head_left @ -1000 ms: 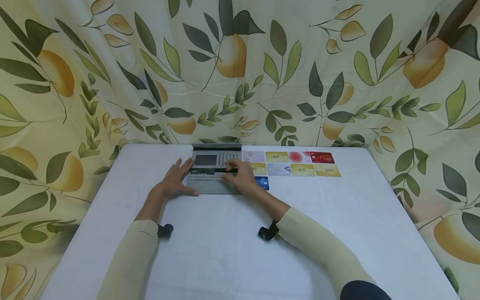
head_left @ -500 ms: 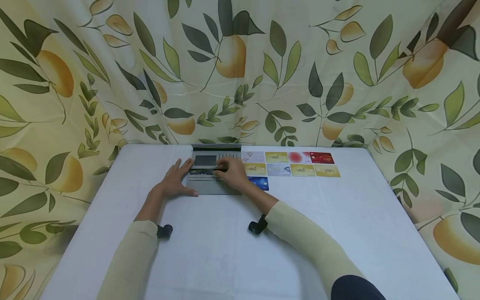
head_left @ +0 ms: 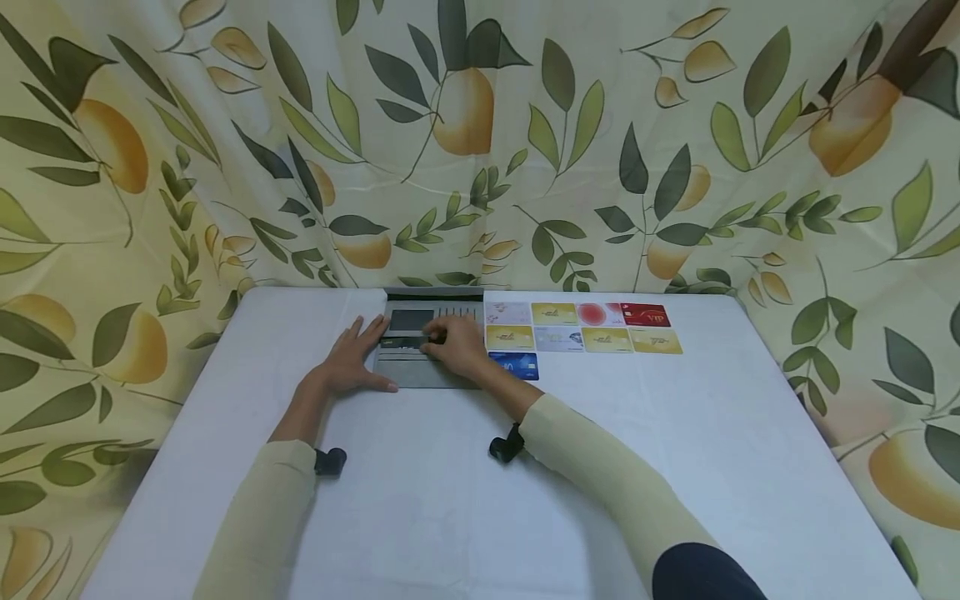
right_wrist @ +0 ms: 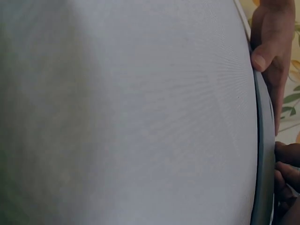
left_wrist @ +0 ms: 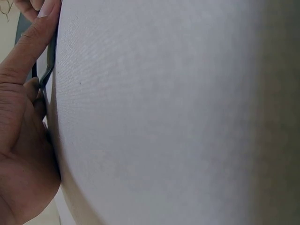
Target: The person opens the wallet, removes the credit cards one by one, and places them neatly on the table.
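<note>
A grey wallet (head_left: 397, 377) lies unfolded at the table's far edge, with slots and a dark window in its upper panel. My left hand (head_left: 348, 358) rests at its left side, fingers spread and thumb along the lower edge. A dark card (head_left: 401, 342) shows in a slot along the fold. My right hand (head_left: 459, 343) lies over the wallet's right half with curled fingers, thumb and forefinger pinching at the card's right end. In the right wrist view, curled fingers (right_wrist: 287, 171) are at the wallet's edge (right_wrist: 266, 154); their tips are partly hidden.
Right of the wallet lie two rows of cards, among them a red card (head_left: 646, 315) and several gold cards (head_left: 656, 341). A blue card (head_left: 515, 365) lies below them, near my right wrist. A white cloth covers the table (head_left: 420, 500); a patterned curtain (head_left: 570, 125) hangs behind.
My right hand has moved left across the wallet to the dark card's right end, uncovering more of the blue card. My left hand has stayed in place.
</note>
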Tool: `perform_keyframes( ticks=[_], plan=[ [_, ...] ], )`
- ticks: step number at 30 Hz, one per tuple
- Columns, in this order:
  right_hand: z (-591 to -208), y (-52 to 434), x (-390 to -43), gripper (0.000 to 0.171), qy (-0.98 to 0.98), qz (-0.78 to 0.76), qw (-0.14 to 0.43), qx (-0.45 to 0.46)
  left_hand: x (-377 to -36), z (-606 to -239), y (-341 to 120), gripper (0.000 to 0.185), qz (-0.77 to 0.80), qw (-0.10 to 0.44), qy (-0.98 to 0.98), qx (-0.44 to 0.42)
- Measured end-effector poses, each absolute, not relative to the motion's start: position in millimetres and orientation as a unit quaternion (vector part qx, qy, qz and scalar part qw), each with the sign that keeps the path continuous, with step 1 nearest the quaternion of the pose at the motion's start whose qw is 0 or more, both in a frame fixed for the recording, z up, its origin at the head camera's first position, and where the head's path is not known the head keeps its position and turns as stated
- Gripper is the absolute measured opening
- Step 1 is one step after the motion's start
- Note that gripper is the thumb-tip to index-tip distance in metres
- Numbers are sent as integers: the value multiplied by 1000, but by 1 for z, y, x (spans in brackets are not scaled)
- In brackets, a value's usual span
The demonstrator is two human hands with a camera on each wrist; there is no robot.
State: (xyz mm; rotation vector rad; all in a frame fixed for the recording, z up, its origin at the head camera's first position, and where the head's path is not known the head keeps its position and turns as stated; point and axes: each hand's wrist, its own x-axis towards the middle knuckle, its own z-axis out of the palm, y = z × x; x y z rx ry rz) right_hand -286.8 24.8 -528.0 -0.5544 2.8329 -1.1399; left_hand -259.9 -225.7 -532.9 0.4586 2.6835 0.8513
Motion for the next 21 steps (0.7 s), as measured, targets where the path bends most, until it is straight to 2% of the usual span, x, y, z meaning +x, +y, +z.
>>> perform_keyframes(
  ticks=[21],
  plan=[
    [-531, 19, -292, 14, 920, -363, 25, -145, -260, -533, -223, 128, 293, 152, 933, 146]
  ],
)
